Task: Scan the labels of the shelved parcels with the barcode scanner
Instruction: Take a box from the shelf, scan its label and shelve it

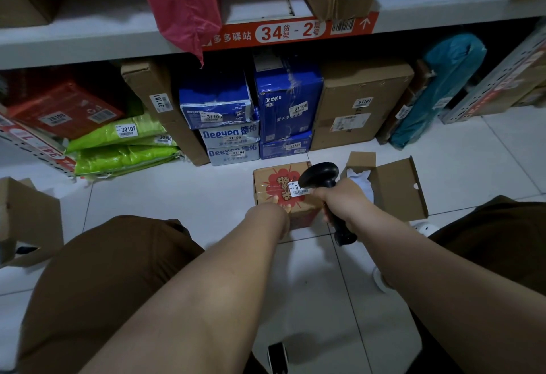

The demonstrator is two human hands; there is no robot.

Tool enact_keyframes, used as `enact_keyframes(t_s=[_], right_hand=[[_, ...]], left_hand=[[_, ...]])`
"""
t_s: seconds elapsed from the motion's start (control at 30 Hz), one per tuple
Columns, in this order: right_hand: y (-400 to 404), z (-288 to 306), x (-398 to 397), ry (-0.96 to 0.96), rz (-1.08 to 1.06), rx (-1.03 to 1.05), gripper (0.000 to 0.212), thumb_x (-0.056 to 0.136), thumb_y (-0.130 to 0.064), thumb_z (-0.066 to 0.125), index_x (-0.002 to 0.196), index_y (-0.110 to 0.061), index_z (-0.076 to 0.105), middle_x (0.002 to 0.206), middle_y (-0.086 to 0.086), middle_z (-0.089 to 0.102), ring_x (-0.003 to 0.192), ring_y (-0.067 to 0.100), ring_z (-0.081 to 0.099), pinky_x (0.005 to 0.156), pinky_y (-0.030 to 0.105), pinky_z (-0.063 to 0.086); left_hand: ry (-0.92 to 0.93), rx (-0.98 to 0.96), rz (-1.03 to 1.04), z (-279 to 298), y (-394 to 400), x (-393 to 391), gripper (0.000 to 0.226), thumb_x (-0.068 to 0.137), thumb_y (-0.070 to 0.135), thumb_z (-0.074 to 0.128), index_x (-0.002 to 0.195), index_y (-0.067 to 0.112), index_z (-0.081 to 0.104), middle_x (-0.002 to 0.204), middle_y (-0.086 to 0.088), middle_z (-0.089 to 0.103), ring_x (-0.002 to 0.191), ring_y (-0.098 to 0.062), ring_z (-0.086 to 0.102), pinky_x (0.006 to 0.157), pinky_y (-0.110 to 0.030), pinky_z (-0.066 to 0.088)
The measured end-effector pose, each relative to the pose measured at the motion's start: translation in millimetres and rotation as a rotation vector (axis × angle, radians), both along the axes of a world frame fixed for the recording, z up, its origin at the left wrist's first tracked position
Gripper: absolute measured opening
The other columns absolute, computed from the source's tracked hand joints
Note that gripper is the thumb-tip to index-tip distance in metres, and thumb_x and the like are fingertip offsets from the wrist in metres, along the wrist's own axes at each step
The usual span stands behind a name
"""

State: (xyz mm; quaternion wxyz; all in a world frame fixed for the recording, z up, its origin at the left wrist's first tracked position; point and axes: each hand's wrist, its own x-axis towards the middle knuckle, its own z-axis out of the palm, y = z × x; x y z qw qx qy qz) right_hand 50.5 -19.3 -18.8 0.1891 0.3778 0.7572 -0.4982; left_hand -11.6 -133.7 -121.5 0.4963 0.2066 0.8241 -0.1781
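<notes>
Parcel: a small squarish cardboard box (282, 190) with a red burst print sits on the glossy white floor tiles (177, 196), just in front of the shelf's bottom row.
Label: a white paper sticker with a barcode (300, 190) lies on the box's top face, partly hidden by the scanner head.
Scanner: a black plastic barcode scanner (320, 177) with a rounded head and a straight handle, its head over the label.
Right hand: the right hand (336, 199) wraps its grip tight around the scanner's handle.
Left hand: the left hand (273, 211) rests on the box's near edge; one fingertip shows on top, the rest are hidden, so its grip cannot be told.
Shelf: a white metal shelf edge (88, 46) carries a red strip reading 34-2 (289, 31).
Shelved parcels: blue shrink-wrapped cartons (286, 102), green plastic packs (124, 149), a plain brown carton (360, 102), each with a numbered sticker.
Beside: an open cardboard box (393, 184) with crumpled white paper.
</notes>
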Motion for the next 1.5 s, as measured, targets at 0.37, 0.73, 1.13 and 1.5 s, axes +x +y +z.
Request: enact_keyframes(t_s=[0.37,0.73,1.13,1.5], right_hand=[[0,2,2,0.016,0.016,0.042,0.03,0.088,-0.022,0.064,0.069,-0.005,0.05,0.052,0.009,0.053,0.034,0.016,0.048,0.046,0.026,0.043],[2,-11,-1,0.03,0.009,0.008,0.024,0.087,-0.02,0.061,0.072,-0.004,0.052,0.053,0.01,0.052,0.041,0.02,0.049,0.051,0.028,0.043],[4,-15,-2,0.029,0.026,0.011,0.026,0.087,-0.022,0.061,0.068,-0.006,0.053,0.052,0.008,0.052,0.039,0.018,0.049,0.052,0.027,0.043],[3,-12,-4,0.001,0.035,-0.005,0.02,0.089,-0.021,0.06,0.077,-0.006,0.053,0.059,0.008,0.054,0.046,0.018,0.051,0.048,0.024,0.043]], left_hand=[[0.012,-0.001,-0.063,2,-1,2,0.084,0.094,0.032,0.049,0.149,0.036,-0.014,0.158,-0.005,-0.024,0.145,-0.037,0.014,0.112,-0.049,0.03],[0.005,-0.031,-0.104,-1,0,0,0.081,0.095,0.037,0.044,0.15,0.035,-0.015,0.157,-0.006,-0.027,0.146,-0.038,0.011,0.112,-0.051,0.03],[-0.011,-0.007,-0.003,-2,1,-2,0.089,0.09,0.033,0.054,0.151,0.036,-0.012,0.16,-0.005,-0.017,0.142,-0.037,0.023,0.108,-0.047,0.036],[0.002,0.016,0.06,0,-1,0,0.089,0.09,0.031,0.054,0.151,0.037,-0.01,0.16,-0.002,-0.017,0.143,-0.031,0.02,0.108,-0.039,0.033]])
